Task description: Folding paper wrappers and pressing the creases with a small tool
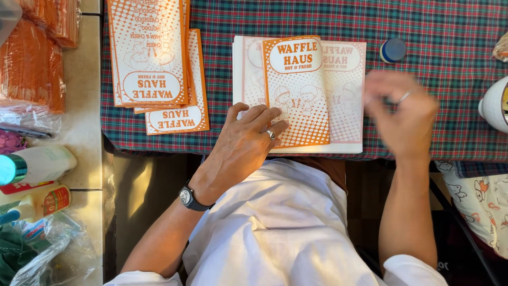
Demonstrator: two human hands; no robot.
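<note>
In the head view, the left hand [248, 139] lies flat with spread fingers on an orange-and-white paper bag [295, 91] atop a stack of unfolded sheets [346, 95]. The right hand [402, 114], blurred, hovers open just right of the stack, holding nothing. A pile of finished bags [153, 58] sits beyond the left hand on the plaid worktop [450, 32].

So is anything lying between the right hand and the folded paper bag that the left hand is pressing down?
Nothing visible. The right hand, blurred, is over the right edge of the flat sheets; only that bare paper separates it from the folded orange bag under the left hand.
</note>
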